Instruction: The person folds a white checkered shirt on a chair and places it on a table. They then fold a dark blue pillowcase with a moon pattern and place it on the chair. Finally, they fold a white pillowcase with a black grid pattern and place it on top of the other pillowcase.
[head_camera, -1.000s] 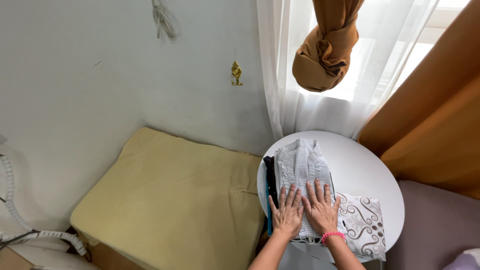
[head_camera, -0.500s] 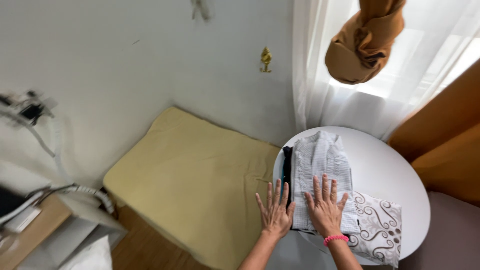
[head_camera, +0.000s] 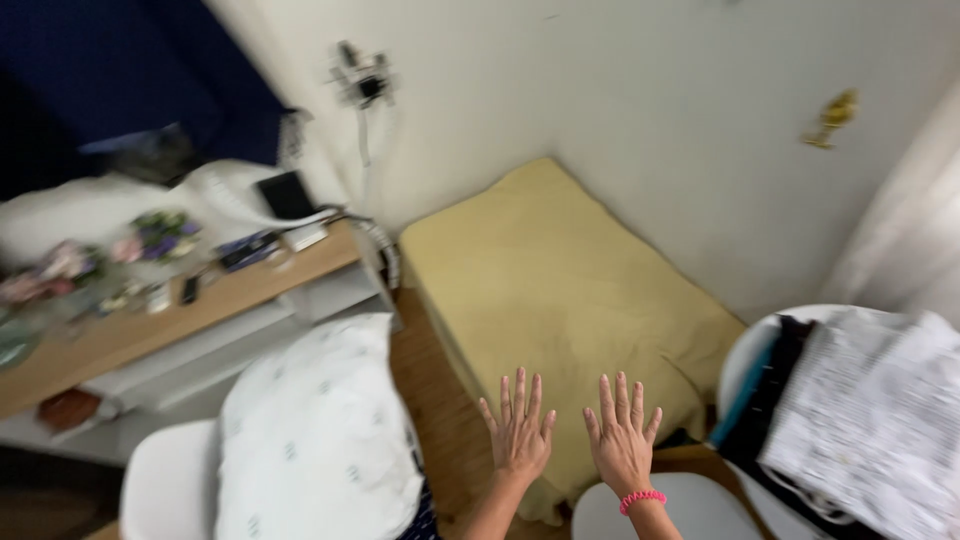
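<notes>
While both palms face down with fingers spread, the left hand (head_camera: 520, 432) and right hand (head_camera: 622, 440) hold nothing, side by side at lower centre.
Beneath them lies a soft, flat mustard-yellow cushion (head_camera: 560, 290); a folded pale patterned cloth (head_camera: 880, 420) rests on the round white table (head_camera: 745, 350) at right; a puffy white dotted pillow (head_camera: 315, 440) sits lower left.

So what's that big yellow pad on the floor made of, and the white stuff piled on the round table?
The yellow pad looks like a soft cushion in matte cloth: it sags and creases near its edge. The folded white piece on the round table seems to be thin patterned fabric, though blur hides the weave. Both hands hover open, touching neither.
</notes>
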